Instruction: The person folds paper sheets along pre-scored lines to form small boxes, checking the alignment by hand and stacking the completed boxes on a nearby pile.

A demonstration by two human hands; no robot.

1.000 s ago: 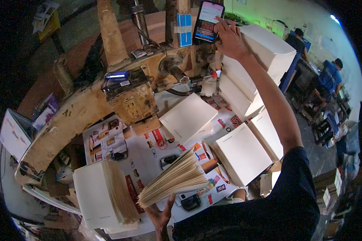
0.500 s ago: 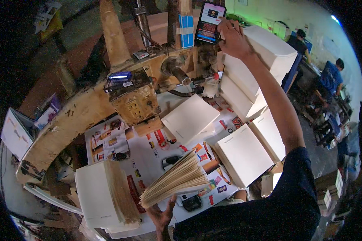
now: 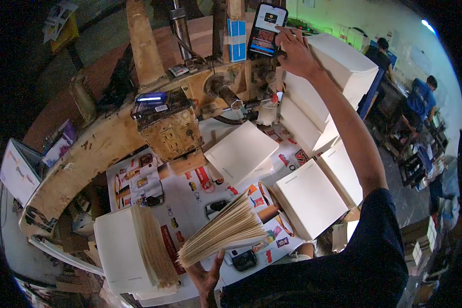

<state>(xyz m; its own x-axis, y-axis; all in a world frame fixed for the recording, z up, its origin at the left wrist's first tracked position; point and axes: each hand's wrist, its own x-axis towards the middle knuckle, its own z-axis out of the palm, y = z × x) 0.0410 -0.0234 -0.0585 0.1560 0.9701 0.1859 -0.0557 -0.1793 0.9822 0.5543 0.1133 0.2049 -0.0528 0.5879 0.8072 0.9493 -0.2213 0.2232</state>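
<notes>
Single head-worn fisheye looks steeply down, close over the worktable (image 3: 200, 210).

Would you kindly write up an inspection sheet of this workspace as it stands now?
Surface: white table, strewn with small printed stickers.
Job's things: fanned paper sheaf; phone mounted upright.
Clutter: white paper stacks, a larger pile, old machine.
Grips: left hand holds the sheaf from below; right hand touches the phone.
Cables: nothing seen.
Surroundings: two people at far benches.
</notes>
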